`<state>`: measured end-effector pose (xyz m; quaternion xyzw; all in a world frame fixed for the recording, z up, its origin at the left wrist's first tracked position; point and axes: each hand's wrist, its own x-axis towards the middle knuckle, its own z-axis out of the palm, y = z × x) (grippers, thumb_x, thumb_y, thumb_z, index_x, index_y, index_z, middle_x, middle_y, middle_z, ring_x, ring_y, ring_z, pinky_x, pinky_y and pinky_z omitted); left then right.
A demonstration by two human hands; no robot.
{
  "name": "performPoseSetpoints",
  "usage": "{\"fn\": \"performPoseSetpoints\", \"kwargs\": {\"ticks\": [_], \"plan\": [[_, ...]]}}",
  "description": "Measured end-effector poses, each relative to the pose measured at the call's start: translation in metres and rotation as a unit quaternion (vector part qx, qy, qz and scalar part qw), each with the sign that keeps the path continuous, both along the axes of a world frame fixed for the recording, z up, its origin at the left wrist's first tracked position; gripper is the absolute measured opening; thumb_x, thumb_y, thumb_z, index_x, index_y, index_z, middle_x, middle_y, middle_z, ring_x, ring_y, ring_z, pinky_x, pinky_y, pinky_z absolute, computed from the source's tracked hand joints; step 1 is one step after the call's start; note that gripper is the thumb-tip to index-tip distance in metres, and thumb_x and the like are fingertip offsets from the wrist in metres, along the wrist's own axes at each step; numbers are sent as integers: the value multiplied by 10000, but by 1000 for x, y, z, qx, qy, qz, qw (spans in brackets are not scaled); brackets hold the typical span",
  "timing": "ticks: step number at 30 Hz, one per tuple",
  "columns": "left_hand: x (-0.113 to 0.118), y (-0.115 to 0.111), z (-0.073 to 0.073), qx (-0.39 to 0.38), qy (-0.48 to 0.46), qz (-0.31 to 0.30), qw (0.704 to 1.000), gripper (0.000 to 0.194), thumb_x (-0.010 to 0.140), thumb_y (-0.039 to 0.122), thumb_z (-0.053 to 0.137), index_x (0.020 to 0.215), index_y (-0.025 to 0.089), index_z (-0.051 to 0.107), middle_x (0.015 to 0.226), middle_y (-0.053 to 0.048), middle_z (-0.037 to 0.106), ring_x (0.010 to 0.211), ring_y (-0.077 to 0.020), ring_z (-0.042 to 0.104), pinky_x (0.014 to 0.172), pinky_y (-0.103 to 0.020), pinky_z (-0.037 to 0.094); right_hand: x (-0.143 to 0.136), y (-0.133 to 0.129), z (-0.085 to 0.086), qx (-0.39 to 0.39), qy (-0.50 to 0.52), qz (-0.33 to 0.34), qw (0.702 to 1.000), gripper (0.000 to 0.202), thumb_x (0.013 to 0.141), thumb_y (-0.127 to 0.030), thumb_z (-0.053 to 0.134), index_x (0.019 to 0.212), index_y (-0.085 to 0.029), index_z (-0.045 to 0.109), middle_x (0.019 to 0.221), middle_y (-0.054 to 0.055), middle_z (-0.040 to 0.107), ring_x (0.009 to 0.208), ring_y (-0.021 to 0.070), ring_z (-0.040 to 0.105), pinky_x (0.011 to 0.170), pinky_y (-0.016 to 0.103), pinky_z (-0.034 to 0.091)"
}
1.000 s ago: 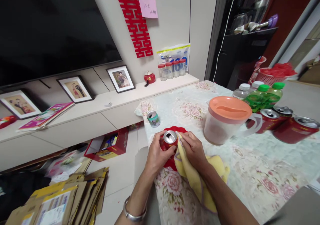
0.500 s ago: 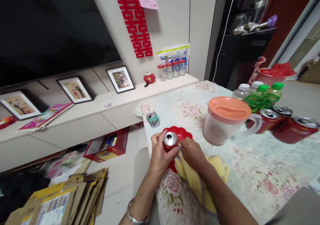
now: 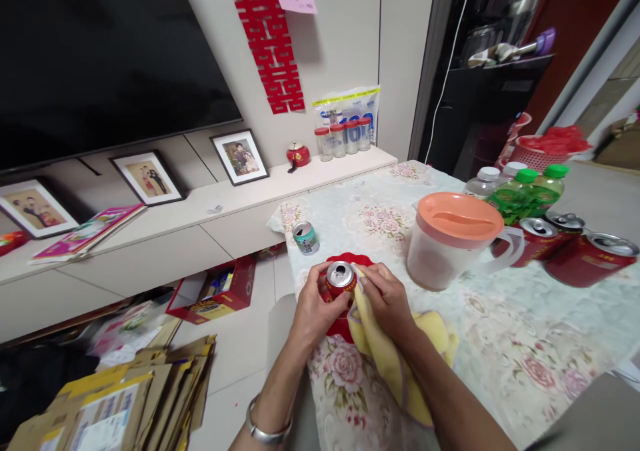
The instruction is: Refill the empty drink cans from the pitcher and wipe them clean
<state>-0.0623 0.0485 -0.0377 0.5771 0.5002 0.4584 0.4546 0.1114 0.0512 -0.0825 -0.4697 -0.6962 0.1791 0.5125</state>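
Note:
Upright over a red scalloped plate [image 3: 342,331] is an opened red drink can [image 3: 341,279]. My left hand [image 3: 316,306] is closed around the can's left and near side, thumb across the front. A yellow cloth [image 3: 373,327] with a purple hem is pinched in my right hand [image 3: 385,297]. The cloth's edge touches the can's right side near the rim, and the rest trails over the table edge. Beyond the plate, to the left, a small teal can [image 3: 305,238] stands opened on the table. My hands hide much of the plate.
A plastic pitcher [image 3: 453,244] with an orange lid stands right of my hands. Farther right are several red cans [image 3: 590,261] and green-capped bottles [image 3: 525,187]. A floral cloth covers the table [image 3: 505,317]. Flattened cardboard [image 3: 150,397] lies on the floor at left.
My right hand has slid the cloth's edge up along the can toward its rim. The can stays in my left hand, which has shifted slightly.

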Motion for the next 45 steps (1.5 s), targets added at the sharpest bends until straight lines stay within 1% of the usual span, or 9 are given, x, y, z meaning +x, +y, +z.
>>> {"fn": "performPoseSetpoints", "kwargs": {"ticks": [7, 12, 16, 19, 24, 28, 36, 40, 45], "plan": [[-4, 2, 3, -5, 9, -18, 1000, 596, 712, 225, 733, 1284, 196, 568, 1327, -114, 675, 1278, -277, 642, 1170, -461, 458, -1, 6, -17, -47, -92, -9, 995, 285, 988, -178, 460, 1004, -197, 745, 802, 38, 586, 748, 173, 562, 687, 290, 442], [0, 0, -8, 62, 89, 39, 993, 682, 671, 278, 817, 1316, 214, 602, 1324, -115, 567, 1336, -322, 540, 1198, -521, 393, -1, 5, -26, -70, -131, -8, 989, 206, 913, -144, 523, 787, -202, 675, 717, 19, 517, 666, 160, 466, 614, 271, 342], [1, 1, -12, 67, 112, 76, 989, 700, 663, 323, 856, 1323, 239, 639, 1207, -74, 539, 1247, -296, 563, 1158, -491, 428, -1, 3, -20, -68, -116, -9, 991, 208, 922, -142, 514, 851, -211, 697, 755, 26, 580, 701, 167, 512, 649, 274, 386], [-2, 4, -10, 70, 117, 55, 989, 656, 696, 326, 834, 1322, 252, 654, 1170, -60, 572, 1213, -279, 595, 1127, -457, 455, 1, 1, -9, -52, -76, -11, 996, 240, 966, -158, 493, 945, -213, 726, 852, 38, 654, 781, 171, 596, 716, 285, 460], [-2, 1, -8, 42, 73, 14, 996, 723, 736, 304, 790, 1412, 228, 546, 1327, -100, 632, 1261, -280, 632, 1147, -459, 463, 3, -1, 1, -10, -7, -13, 1000, 324, 1057, -273, 445, 1227, -211, 715, 1018, 71, 702, 966, 184, 670, 866, 313, 537], [0, -1, -7, 15, 16, -10, 1000, 689, 727, 274, 765, 1364, 187, 516, 1366, -136, 659, 1239, -275, 666, 1144, -473, 486, 2, 1, -2, -2, -10, -9, 1000, 359, 1071, -283, 423, 1287, -198, 697, 1006, 80, 690, 956, 188, 669, 855, 322, 542], [-4, 1, -4, -1, 14, -35, 999, 663, 736, 232, 703, 1379, 196, 544, 1447, -135, 617, 1377, -295, 581, 1235, -496, 391, 2, 6, -16, -54, -114, -9, 992, 289, 1023, -213, 453, 973, -199, 738, 799, 46, 580, 776, 190, 567, 713, 305, 451], [-1, -3, -9, 46, 67, -1, 997, 696, 745, 256, 724, 1418, 209, 548, 1470, -134, 547, 1458, -319, 471, 1279, -524, 294, 2, 6, -22, -71, -151, -9, 986, 237, 967, -181, 502, 816, -196, 683, 761, 47, 550, 742, 192, 508, 679, 300, 394], [3, -2, -18, 56, 108, 59, 991, 822, 687, 367, 819, 1451, 210, 558, 1288, -105, 509, 1339, -335, 530, 1215, -534, 376, 3, 3, -17, -74, -131, -8, 989, 231, 940, -158, 505, 773, -200, 659, 749, 41, 599, 717, 183, 540, 678, 294, 414]]}}
